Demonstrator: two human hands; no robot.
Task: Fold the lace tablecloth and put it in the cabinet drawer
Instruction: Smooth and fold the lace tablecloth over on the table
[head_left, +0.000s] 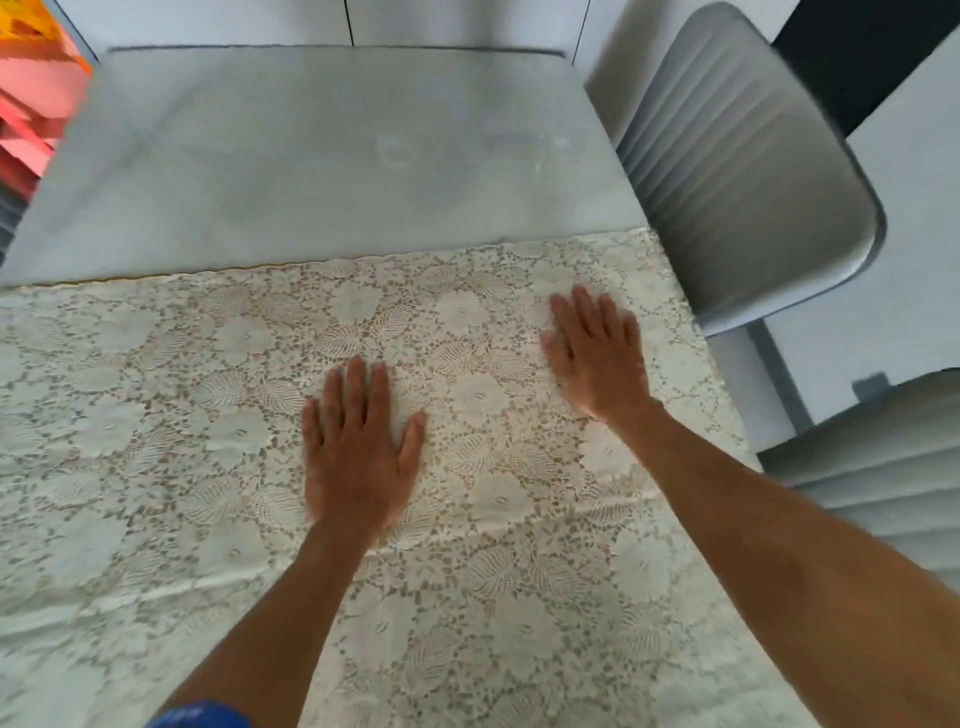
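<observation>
In the head view, the lace tablecloth (208, 415) is seen spread across the near half of the pale marble surface (311, 156), its far edge lying straight across the middle and its right side draped over the edge beside a grey chair (737, 171). The step in hand is judged to be the smoothing of a fold already laid. It would be done well if the palms were swept outward from the middle toward the edges, with even, light pressure, so that trapped ripples are pushed out and the open lace is not snagged or stretched. The far edge should be kept aligned before another fold is made. A soft crease is visible running across the cloth nearer the body and should be flattened too.

The left hand (358, 447) is laid flat, palm down, on the middle of the cloth, fingers extended and close together, thumb splayed; nothing is gripped. The right hand (597, 353) is likewise open and pressed flat on the cloth, farther away and toward the right edge, slightly blurred. No cabinet drawer can be identified in this view.
</observation>
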